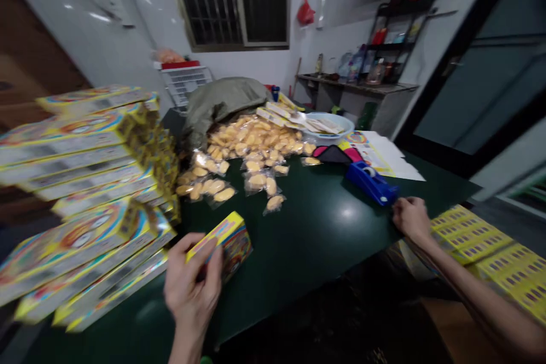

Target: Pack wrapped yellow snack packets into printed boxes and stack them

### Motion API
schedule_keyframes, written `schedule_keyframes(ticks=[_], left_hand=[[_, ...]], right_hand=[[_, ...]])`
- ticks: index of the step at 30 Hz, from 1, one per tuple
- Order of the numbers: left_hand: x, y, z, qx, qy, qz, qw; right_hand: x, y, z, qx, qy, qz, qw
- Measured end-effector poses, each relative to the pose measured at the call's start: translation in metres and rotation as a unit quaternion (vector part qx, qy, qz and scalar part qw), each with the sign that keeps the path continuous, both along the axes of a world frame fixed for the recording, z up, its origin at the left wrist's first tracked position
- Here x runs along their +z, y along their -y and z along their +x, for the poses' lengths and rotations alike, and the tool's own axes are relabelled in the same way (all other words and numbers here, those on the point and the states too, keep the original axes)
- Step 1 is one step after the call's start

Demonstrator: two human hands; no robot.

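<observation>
My left hand (194, 273) is wrapped round a small yellow box (236, 244) with colourful printed sides, held at the near part of the dark green table (298, 244). Over to the right, my right hand (412, 217) is closed at the near end of a blue tape dispenser (371, 183); what its fingers pinch, if anything, is too small to make out. Individually wrapped yellow pieces (256, 139) spill from a grey-green sack (230, 96) across the middle of the table.
Stacked yellow boxes (85, 182) rise at the left. Beyond the dispenser lie a pink and black item (336, 153), printed sheets (379, 153) and a blue basin (341, 135) holding flat boxes. More yellow boxes (490, 256) stand low at the right, beside the table edge.
</observation>
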State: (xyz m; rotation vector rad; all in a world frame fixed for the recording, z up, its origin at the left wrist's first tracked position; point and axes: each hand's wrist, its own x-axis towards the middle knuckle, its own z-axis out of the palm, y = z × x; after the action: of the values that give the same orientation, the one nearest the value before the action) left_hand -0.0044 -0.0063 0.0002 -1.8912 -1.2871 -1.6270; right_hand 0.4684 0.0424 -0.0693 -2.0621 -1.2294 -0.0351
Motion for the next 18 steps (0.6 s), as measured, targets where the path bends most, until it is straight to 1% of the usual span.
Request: schedule_keyframes(ticks=[2,4,5,6,9,11,13,15,16,18], left_hand=[[0.0,0.005,0.0,-0.021,0.015,-0.034,0.999],[0.0,0.009,0.0,-0.05,0.04,-0.067,0.996],[0.0,0.01,0.001,-0.058,0.054,-0.072,0.994],[-0.001,0.012,0.002,-0.059,0.072,-0.072,0.993],[-0.003,0.017,0.007,-0.055,0.13,-0.062,0.988],[-0.006,0.019,0.012,-0.056,0.177,-0.069,0.98],[-0.01,0.021,0.015,-0.055,0.228,-0.092,0.968],[-0.015,0.021,0.018,-0.053,0.276,-0.119,0.952],[-0.017,0.021,0.02,-0.054,0.294,-0.128,0.946],[-0.019,0.022,0.022,-0.058,0.317,-0.135,0.937]], right_hand=[[0.004,0.015,-0.021,0.046,0.025,0.017,0.998],[0.013,0.026,-0.054,0.177,0.041,0.065,0.981],[0.021,0.031,-0.077,0.242,0.031,0.084,0.966],[0.03,0.036,-0.103,0.304,0.008,0.08,0.949],[0.066,0.051,-0.192,0.379,-0.085,0.115,0.914],[0.088,0.058,-0.246,0.432,-0.202,0.117,0.871],[0.102,0.062,-0.287,0.478,-0.338,0.096,0.805],[0.105,0.063,-0.313,0.499,-0.442,0.07,0.742],[0.104,0.063,-0.322,0.499,-0.48,0.06,0.719],[0.097,0.061,-0.333,0.489,-0.54,0.041,0.684]])
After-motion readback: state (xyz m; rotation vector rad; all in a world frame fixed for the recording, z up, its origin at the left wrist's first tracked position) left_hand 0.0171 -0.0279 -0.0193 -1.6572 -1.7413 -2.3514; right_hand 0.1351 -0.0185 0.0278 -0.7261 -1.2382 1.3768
